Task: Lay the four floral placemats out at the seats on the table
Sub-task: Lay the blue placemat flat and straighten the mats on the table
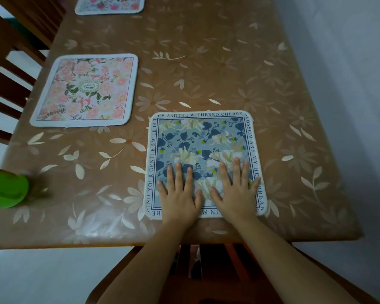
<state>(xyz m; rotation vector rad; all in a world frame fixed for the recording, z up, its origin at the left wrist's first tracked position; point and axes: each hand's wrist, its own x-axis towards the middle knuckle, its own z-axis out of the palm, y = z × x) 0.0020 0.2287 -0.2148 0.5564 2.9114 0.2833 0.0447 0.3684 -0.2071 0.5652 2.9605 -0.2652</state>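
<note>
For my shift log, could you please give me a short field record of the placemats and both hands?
cover: brown flower-patterned tablecloth
near mat: square blue floral placemat with lettered border, flat at near edge
left hand: open, pressed flat on it
right hand: open, flat beside the left
side mats: pink floral placemat by left edge; second pink placemat farther along, cropped
mats visible: three
other: blurred green object, far left

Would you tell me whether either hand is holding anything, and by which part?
Nothing is gripped: the left hand and right hand lie flat, fingers straight, on the blue placemat, on its near half.
</note>
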